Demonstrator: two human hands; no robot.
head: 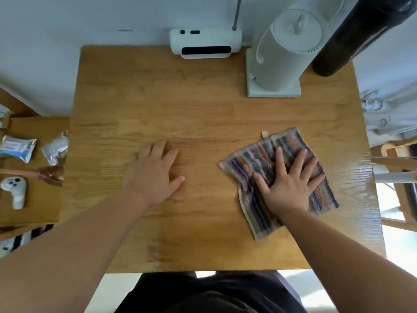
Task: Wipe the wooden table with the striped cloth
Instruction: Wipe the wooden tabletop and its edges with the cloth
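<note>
The striped cloth (pixel 255 159) lies rumpled on the right half of the wooden table (pixel 180 105). My right hand (pixel 290 186) presses flat on top of the cloth with its fingers spread. My left hand (pixel 153 172) rests palm down on the bare wood near the table's middle, fingers apart, holding nothing. The cloth's near corner reaches toward the front edge beside my right forearm.
A white kettle on a white base (pixel 279 64), a white device (pixel 203 44) and a dark cylinder (pixel 352 37) stand along the back edge. A lower side table (pixel 33 199) at left holds foil packets, a brown ribbon and a white controller. A chair (pixel 397 172) stands at right.
</note>
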